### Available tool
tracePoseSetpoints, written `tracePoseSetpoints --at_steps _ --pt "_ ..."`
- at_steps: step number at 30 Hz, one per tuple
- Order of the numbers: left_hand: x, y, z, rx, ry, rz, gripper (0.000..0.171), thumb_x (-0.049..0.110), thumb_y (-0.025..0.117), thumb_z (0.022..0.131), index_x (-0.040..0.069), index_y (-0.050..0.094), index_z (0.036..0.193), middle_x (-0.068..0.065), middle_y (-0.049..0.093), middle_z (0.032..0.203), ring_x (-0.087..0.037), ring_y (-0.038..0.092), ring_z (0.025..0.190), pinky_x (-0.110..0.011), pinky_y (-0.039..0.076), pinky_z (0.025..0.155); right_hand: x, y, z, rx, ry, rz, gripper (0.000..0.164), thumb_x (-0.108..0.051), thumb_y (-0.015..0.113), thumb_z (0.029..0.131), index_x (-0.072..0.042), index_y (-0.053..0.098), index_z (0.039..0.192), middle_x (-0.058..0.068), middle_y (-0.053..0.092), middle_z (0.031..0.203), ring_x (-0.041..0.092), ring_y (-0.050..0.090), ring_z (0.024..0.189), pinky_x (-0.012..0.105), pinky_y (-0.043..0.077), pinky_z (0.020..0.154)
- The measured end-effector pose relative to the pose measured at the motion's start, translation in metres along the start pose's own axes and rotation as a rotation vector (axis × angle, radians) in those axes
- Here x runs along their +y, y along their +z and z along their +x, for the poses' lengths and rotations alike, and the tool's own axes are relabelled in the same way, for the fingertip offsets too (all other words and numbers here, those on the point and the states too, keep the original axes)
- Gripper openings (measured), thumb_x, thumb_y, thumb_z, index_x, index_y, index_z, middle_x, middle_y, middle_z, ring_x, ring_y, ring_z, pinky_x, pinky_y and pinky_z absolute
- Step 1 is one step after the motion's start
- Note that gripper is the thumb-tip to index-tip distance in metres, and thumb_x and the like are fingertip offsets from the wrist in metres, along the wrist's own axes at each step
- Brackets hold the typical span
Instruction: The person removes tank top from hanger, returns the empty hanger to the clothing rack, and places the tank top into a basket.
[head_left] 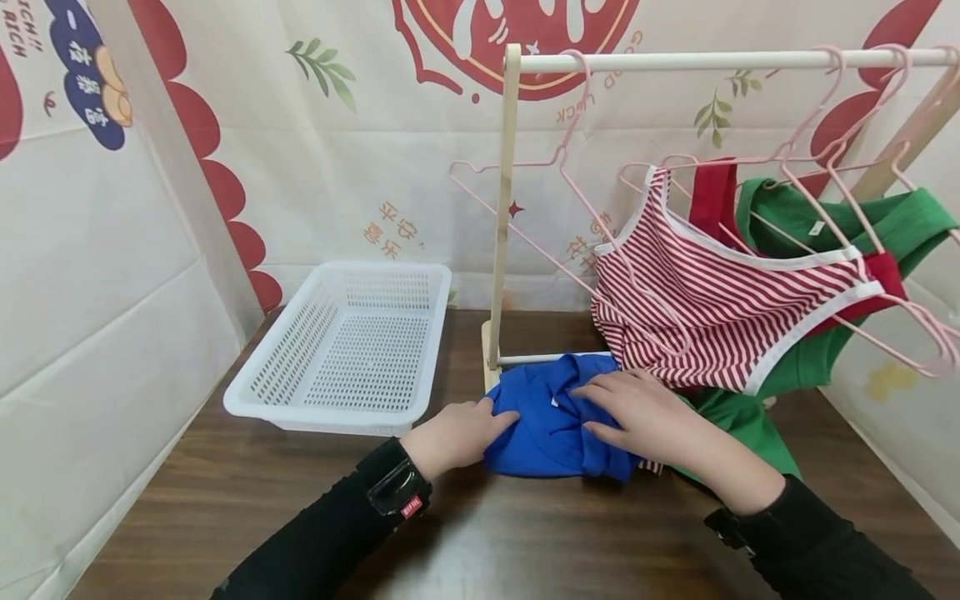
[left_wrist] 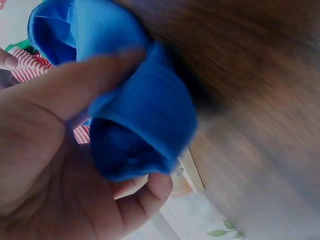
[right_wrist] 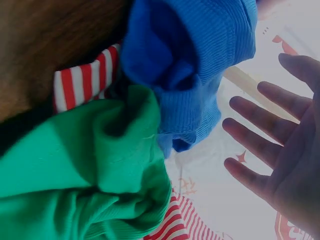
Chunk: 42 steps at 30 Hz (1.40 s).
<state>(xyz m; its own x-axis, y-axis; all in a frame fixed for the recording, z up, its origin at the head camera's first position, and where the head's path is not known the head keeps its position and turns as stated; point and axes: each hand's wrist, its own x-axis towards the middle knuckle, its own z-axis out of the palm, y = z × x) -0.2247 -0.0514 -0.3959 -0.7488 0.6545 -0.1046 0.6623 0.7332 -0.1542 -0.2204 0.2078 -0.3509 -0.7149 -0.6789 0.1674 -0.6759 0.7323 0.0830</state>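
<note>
A crumpled blue garment (head_left: 551,421) with ribbed edges and a small white tag lies on the table below the rack. My left hand (head_left: 459,432) grips its left side. In the left wrist view the thumb crosses over the blue cloth (left_wrist: 155,107), and curled fingers show at its lower edge. Over the garment's right side hovers my right hand (head_left: 648,417); in the right wrist view its spread fingers (right_wrist: 272,127) stand apart from the cloth. Green cloth (right_wrist: 100,160) and a red-striped piece (right_wrist: 87,80) lie beside the blue garment.
A white plastic basket (head_left: 337,421) stands at the left. The clothes rack (head_left: 504,217) holds pink hangers; a bare one (head_left: 562,158) hangs nearest the left post. A red-striped top (head_left: 697,292) and a green garment (head_left: 892,229) hang at the right. Printed cloth surrounds the table.
</note>
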Motion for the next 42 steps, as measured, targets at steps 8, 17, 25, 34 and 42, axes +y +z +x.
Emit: tracePoseSetpoints --at_steps 8,17,25,34,42 --pt "0.006 -0.016 -0.001 0.062 -0.023 0.033 0.015 0.023 0.053 0.090 0.017 0.060 0.102 -0.002 0.060 0.079 -0.015 0.055 0.065 -0.032 0.046 0.048 0.003 -0.005 -0.007 0.048 0.035 -0.014 0.040 -0.039 0.063 0.080 -0.016 0.060 0.113 -0.001 0.059 0.105 0.021 0.052 0.103 0.046 0.035 0.088" --pt "-0.002 -0.029 -0.007 0.170 -0.117 -0.475 0.033 0.013 0.042 0.090 0.025 0.060 0.115 0.005 0.062 0.105 -0.008 0.056 0.087 -0.029 0.046 0.075 0.004 -0.010 -0.014 0.175 0.119 0.026 0.037 -0.036 0.064 0.080 -0.014 0.062 0.109 0.004 0.061 0.107 0.024 0.053 0.102 0.048 0.035 0.087" --pt "-0.006 -0.035 -0.005 0.249 -0.159 -1.229 0.034 0.006 0.038 0.093 0.016 0.056 0.120 -0.002 0.047 0.127 -0.015 0.056 0.092 -0.029 0.050 0.069 0.002 -0.011 -0.016 0.279 0.196 0.070 0.031 -0.030 0.065 0.080 -0.012 0.064 0.106 0.006 0.062 0.103 0.027 0.055 0.098 0.050 0.036 0.084" --pt "-0.013 -0.044 -0.013 0.399 -0.100 -1.517 0.033 0.005 0.034 0.096 0.011 0.049 0.125 -0.012 0.040 0.132 -0.026 0.055 0.101 -0.038 0.050 0.073 -0.008 -0.011 -0.016 0.263 0.267 0.116 0.029 -0.031 0.063 0.082 -0.013 0.063 0.105 0.004 0.062 0.100 0.024 0.055 0.092 0.047 0.037 0.081" --pt "-0.023 -0.063 -0.029 0.528 -0.173 -1.951 0.031 0.008 0.030 0.098 0.004 0.046 0.124 -0.019 0.051 0.118 -0.030 0.062 0.086 -0.047 0.048 0.074 -0.008 -0.019 -0.018 0.303 0.262 0.101 0.029 -0.031 0.063 0.082 -0.012 0.064 0.104 0.005 0.062 0.101 0.026 0.054 0.099 0.049 0.033 0.088"
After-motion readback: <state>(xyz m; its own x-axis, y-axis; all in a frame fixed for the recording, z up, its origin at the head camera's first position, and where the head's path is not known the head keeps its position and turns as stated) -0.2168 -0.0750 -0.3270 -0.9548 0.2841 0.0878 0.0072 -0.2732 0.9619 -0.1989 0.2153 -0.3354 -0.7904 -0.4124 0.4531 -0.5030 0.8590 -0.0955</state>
